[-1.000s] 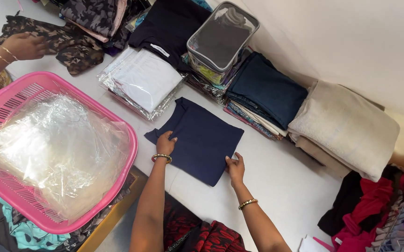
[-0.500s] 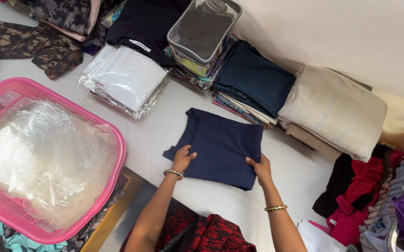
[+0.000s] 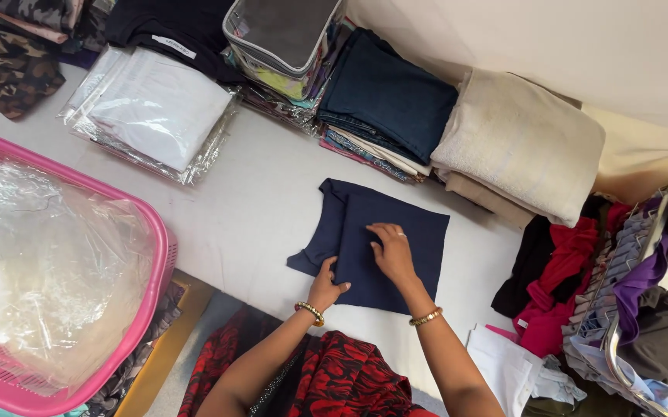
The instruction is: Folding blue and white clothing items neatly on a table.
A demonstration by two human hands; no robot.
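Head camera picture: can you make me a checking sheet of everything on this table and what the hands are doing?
Surface: white table, mostly covered.
Job's things: navy folded cloth, lying flat.
Clutter: pink basket of clear plastic; bagged white garments; folded piles with beige towel; clear zip case.
Grippers: left hand grips the cloth's near edge; right hand presses flat on top.
Cables: nothing seen.
Surroundings: cream wall; red clothes heap.

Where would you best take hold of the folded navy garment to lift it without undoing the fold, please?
Probably along the navy garment's doubled left edge, coming from the left, where the left hand already pinches near the bottom. The layers stack there, so one grip takes them together. The right hand lies flat on top, pressing it to the table.
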